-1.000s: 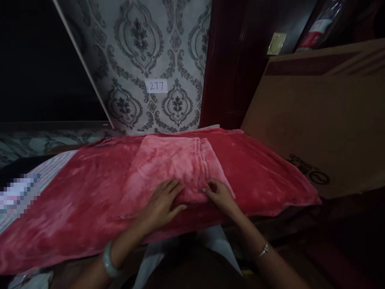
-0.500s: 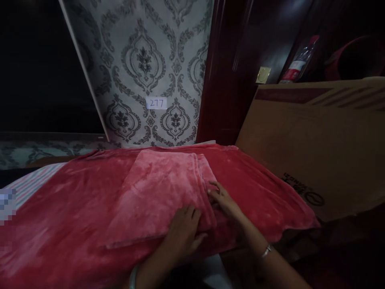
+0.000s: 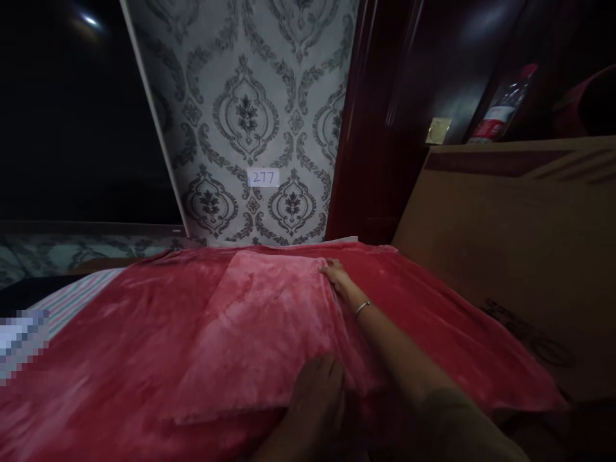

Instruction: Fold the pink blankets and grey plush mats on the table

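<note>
My right hand [image 3: 335,274] is at the far right corner of the folded pink cloth [image 3: 260,321], which lies in the middle of the frame on a darker red plush blanket [image 3: 144,321]. Its fingertips are on the layered edge, but I cannot tell whether they pinch it or only press. My left hand [image 3: 320,385], lower centre, rests at the near right corner with fingers bent; whether it grips any fabric is hidden. I judge this step to be evening up the folded right side, and the next move seems to call for a light, flat touch along that edge so the layers don't slide. On the patterned wallpaper [image 3: 245,119], a white card [image 3: 263,177] reads "277". The cardboard box [image 3: 510,237] at right has dark print too blurred to read; the bottle [image 3: 500,119], upper right, has a red-and-white label, its lettering illegible.
</note>
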The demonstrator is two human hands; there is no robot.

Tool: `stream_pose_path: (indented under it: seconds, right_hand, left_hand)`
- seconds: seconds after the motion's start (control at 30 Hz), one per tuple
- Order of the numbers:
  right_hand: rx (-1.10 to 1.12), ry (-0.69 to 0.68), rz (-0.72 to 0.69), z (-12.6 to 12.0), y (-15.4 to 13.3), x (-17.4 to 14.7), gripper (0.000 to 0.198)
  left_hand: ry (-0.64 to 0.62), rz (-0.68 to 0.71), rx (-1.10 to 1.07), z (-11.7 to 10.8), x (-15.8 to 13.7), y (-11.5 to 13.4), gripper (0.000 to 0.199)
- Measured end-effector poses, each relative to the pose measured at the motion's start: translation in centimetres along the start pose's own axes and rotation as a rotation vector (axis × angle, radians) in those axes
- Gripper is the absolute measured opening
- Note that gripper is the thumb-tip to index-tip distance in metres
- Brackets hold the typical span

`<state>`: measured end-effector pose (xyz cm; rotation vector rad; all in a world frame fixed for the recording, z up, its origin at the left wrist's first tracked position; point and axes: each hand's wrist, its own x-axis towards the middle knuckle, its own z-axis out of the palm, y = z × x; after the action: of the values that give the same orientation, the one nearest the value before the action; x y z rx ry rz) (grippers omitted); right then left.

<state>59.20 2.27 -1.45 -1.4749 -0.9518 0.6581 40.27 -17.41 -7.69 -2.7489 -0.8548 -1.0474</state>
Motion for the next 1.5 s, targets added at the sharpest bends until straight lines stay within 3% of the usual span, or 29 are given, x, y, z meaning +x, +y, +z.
stream_pose_path:
  seconds: [0.17,0.37,0.47,0.57,0.63,0.67,0.77,0.8,0.87,0.97,1.1,1.27,1.37,1.5]
  right_hand:
    - [0.007,0.057,-0.138,1.1,-1.3,3.1,0.051]
    - [-0.209,0.068,-0.056,-1.0,2.7,2.1,0.047]
    - [-0.331,0.047,-0.053,-1.6,3.2,1.3,0.053]
    - [-0.438,0.016,-0.153,-1.4,0.9,-0.4,0.063]
    - [-0.554,-0.044,-0.334,-0.8,-1.4,-2.4,0.066]
    - [-0.619,-0.079,-0.443,-0.6,-2.4,-3.7,0.067]
    - [-0.777,-0.152,-0.670,0.0,-3.6,-7.8,0.067]
    - [-0.825,-0.193,-0.681,0.1,-3.2,-9.0,0.066]
    - [-0.919,-0.327,-0.626,0.2,-1.4,-11.0,0.063]
    - [-0.980,-0.490,-0.514,0.3,1.6,-12.3,0.061]
    - [-0.981,-0.488,-0.495,-0.1,2.3,-12.5,0.060]
    - [-0.966,-0.501,-0.495,-3.1,1.9,-13.4,0.054]
    - [-0.943,-0.491,-0.489,-5.7,2.9,-14.4,0.054]
    - [-0.851,-0.451,-0.449,-8.1,3.4,-16.2,0.052]
  left_hand:
    - [0.067,0.076,0.102,2.2,1.2,0.7,0.013]
    - [-0.221,0.124,0.154,5.2,0.5,2.1,0.007]
    - [-0.329,0.110,0.042,3.2,0.5,2.4,0.003]
    - [-0.381,0.075,-0.238,-1.6,2.0,1.9,0.015]
    - [-0.362,0.043,-0.317,-5.3,3.6,0.5,0.011]
    - [-0.320,0.012,-0.303,-6.9,4.3,-0.6,0.019]
    - [-0.166,-0.134,-0.078,-9.8,5.3,-5.5,0.035]
    - [-0.148,-0.184,0.030,-9.9,5.0,-7.3,0.046]
    - [-0.249,-0.261,0.158,-9.1,3.4,-10.6,0.061]
    - [-0.394,-0.351,0.215,-6.6,0.5,-13.6,0.063]
    - [-0.390,-0.364,0.240,-5.2,-0.9,-13.9,0.063]
    - [-0.395,-0.386,0.124,-8.1,-1.3,-14.6,0.061]
    - [-0.205,-0.568,0.026,-10.5,-2.8,-15.9,0.063]
    - [0.054,-1.084,-0.409,-12.6,-4.9,-16.4,0.087]
